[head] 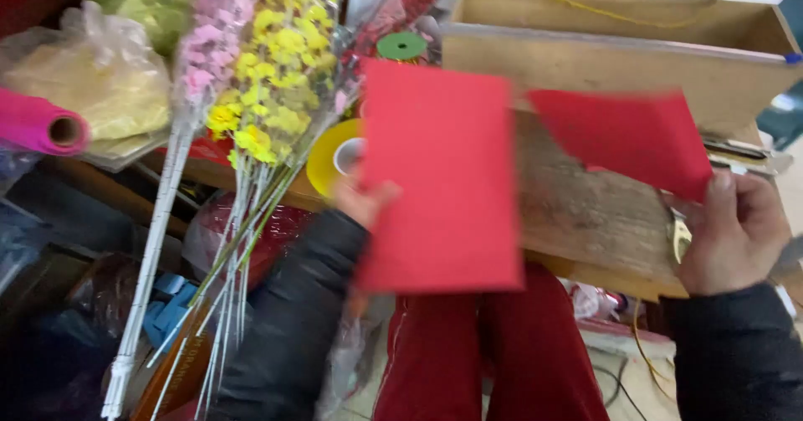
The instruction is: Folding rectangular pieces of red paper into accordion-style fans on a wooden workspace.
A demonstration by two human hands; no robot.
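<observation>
Red card gripped in left hand; smaller red piece pinched by right hand; plastic-wrapped flowers beside.

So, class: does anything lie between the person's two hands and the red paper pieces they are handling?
Nothing visible does. The left hand already grips the large red sheet, and the right hand holds the smaller red piece by its corner.

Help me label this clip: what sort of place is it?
Probably a florist's or craft workbench: wrapped artificial flowers, a pink paper roll, a worn wooden bench, red paper sheets in the left hand and right hand.
</observation>
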